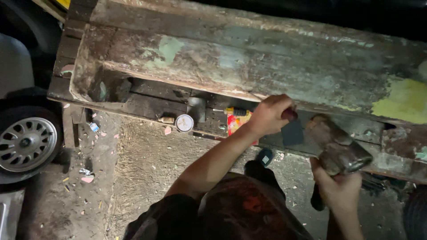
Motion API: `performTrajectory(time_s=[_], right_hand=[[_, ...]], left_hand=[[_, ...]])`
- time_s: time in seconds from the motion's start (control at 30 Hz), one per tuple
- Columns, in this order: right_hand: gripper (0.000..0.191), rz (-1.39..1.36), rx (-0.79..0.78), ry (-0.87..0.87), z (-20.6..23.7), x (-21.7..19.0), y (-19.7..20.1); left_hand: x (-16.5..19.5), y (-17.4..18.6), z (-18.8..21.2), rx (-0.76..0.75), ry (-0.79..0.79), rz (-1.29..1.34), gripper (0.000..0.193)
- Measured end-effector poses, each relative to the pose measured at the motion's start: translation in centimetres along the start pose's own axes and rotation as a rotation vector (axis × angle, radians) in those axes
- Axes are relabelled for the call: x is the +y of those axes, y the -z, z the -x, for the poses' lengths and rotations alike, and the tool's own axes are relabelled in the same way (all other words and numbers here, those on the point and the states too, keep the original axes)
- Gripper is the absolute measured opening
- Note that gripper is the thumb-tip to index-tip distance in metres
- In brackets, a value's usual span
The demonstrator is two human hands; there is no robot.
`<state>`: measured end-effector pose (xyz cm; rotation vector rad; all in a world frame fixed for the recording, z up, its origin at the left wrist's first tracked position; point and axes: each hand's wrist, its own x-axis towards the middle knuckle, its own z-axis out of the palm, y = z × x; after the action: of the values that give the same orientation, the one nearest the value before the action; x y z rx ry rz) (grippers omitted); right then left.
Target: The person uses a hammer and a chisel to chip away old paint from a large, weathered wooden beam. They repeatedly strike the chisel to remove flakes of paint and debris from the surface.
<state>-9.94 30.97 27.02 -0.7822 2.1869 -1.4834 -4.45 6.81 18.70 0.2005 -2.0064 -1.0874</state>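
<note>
A scraper (292, 129) was gripped by the closed fingers of the left hand (267, 114), its dark blade set against the lower edge of the peeling metal panel (249, 62), apparently for paint removal. A hammer (340, 149) was clasped in the right hand (338, 186), head raised beside the blade. A red-and-yellow packet (235, 122) and a round white tin (184, 123) lay on the wooden surface (147, 104) below.

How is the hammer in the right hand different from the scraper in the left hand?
The hammer has a thick, bulky, worn head, while the scraper ends in a thin, flat, dark blade. The right hand holds the hammer away from the peeling panel, its head angled up to the left; the left hand keeps the scraper at the panel's lower edge, blade pointing down. Both are gripped by the handle.
</note>
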Motion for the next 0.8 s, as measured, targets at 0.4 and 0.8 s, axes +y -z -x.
performTrajectory(time_s=[0.4, 0.8], right_hand=[[0.011, 0.059, -0.073, -0.111, -1.5, -0.5, 0.1], [0.013, -0.007, -0.098, -0.302, -1.5, 3.0, -0.1]], left_hand=[[1.3, 0.1, -0.7, 0.045, 0.016, -0.002, 0.029], [1.0, 3.3, 4.0, 0.187, 0.001, 0.071, 0.027]])
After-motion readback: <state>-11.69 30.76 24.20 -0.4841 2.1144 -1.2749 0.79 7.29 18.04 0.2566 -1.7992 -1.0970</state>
